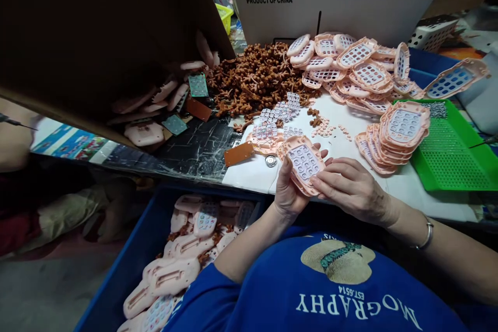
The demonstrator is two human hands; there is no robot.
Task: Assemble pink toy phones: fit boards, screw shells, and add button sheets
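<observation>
A pink plastic toy-phone shell [302, 163] with a white button pad seated in it lies tilted in my left hand [288, 192], thumb along its near rim and fingers behind it. My right hand [350, 187] presses its fingertips on the lower right corner of the same pad. Just left of the shell are a small round metal-rimmed speaker [270, 161] and a brown circuit board [238, 154]. Loose white button pads [274, 116] lie behind it. On the right stands a stack of pink shells [404, 127] with pads in them.
Brown monkey-like parts [257, 75] are heaped at the back beside a pile of pink shells [358, 67]. A green tray [459, 155] holds small screws [436, 109]. A cardboard box [97, 36] lies at left. Below, a blue bin [116, 264] holds pink toy bodies. Another person's arm [15, 135] shows far left.
</observation>
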